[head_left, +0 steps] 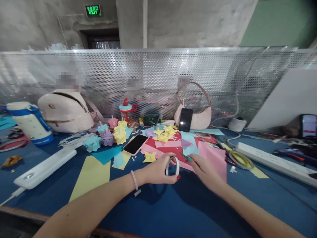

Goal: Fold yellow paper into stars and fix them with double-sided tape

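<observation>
My left hand (162, 168) is closed around a roll of white tape (177, 167), held upright on its edge above the blue table. Just to the right, my right hand (204, 170) pinches a slim green tool (185, 157) that points toward the roll; its exact kind is too small to make out. Beyond my hands lie a yellow folded-paper star (149, 157) and a pile of similar yellow stars (167, 133). A pink paper sheet (213, 158) lies partly behind my right hand.
A phone (135, 144) rests beside teal, purple and yellow paper shapes (108, 138). White power strips lie left (46, 168) and right (274, 162). At the back stand a bottle (29, 122), a backpack (65, 112), a handbag (200, 119) and a perforated metal screen (158, 69).
</observation>
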Demonstrator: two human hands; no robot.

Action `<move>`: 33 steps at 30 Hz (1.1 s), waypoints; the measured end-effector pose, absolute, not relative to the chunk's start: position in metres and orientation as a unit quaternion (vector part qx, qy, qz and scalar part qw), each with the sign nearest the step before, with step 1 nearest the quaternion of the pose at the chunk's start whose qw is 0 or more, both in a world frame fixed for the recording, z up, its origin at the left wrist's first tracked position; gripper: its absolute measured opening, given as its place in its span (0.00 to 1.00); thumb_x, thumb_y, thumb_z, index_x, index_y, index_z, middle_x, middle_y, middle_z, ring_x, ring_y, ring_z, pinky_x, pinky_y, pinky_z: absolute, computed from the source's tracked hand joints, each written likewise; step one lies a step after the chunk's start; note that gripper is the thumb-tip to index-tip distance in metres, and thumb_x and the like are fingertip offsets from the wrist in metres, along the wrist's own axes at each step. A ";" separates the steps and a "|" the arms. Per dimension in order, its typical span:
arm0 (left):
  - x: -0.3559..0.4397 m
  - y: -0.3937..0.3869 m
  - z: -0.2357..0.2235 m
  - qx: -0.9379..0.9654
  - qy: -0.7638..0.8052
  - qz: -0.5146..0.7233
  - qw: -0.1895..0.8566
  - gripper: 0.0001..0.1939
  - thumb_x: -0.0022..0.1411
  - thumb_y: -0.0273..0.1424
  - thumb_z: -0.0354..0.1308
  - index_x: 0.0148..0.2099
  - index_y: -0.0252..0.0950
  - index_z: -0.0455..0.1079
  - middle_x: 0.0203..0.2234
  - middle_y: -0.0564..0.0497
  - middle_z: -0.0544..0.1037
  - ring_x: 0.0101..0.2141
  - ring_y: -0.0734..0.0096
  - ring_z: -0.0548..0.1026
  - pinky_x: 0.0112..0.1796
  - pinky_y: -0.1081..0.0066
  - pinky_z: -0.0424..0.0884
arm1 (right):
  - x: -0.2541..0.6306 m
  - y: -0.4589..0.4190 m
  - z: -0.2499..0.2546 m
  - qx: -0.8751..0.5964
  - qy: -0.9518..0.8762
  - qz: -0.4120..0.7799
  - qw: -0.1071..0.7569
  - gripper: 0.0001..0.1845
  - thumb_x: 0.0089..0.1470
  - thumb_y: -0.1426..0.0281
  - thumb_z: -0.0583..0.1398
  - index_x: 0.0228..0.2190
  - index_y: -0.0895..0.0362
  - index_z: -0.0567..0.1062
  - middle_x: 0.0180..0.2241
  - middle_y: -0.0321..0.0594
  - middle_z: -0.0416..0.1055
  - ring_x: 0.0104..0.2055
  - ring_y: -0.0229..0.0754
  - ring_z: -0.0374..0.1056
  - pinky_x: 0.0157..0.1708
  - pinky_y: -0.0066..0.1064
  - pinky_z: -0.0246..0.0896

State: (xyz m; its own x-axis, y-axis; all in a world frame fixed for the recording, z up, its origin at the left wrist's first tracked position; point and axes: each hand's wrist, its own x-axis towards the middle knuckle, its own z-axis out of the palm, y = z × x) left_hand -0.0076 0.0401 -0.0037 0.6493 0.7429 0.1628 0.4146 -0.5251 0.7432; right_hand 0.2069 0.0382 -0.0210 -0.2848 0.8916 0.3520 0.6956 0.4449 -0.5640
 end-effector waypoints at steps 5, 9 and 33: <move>-0.005 0.041 -0.002 0.843 0.340 0.247 0.336 0.32 0.49 0.35 0.59 0.55 0.34 0.53 0.48 0.41 0.64 0.47 0.60 0.67 0.47 0.62 0.66 | 0.210 0.038 -0.020 -0.500 -0.791 0.116 0.331 0.08 0.56 0.67 0.47 0.31 0.55 0.65 0.28 0.40 0.67 0.31 0.42 0.64 0.31 0.32 0.60; -0.005 0.042 -0.002 0.837 0.353 0.249 0.336 0.30 0.48 0.35 0.59 0.52 0.34 0.55 0.45 0.43 0.65 0.45 0.60 0.67 0.45 0.62 0.67 | 0.214 0.040 -0.024 -0.509 -0.793 0.108 0.319 0.10 0.55 0.69 0.46 0.36 0.55 0.65 0.30 0.41 0.69 0.32 0.44 0.66 0.30 0.33 0.61; 0.003 0.028 -0.007 0.891 0.291 0.259 0.232 0.33 0.48 0.40 0.62 0.53 0.33 0.55 0.48 0.41 0.63 0.50 0.57 0.63 0.50 0.60 0.63 | 0.193 0.020 -0.016 -0.456 -0.744 0.348 0.341 0.15 0.51 0.59 0.55 0.28 0.58 0.70 0.25 0.38 0.69 0.29 0.40 0.64 0.28 0.30 0.60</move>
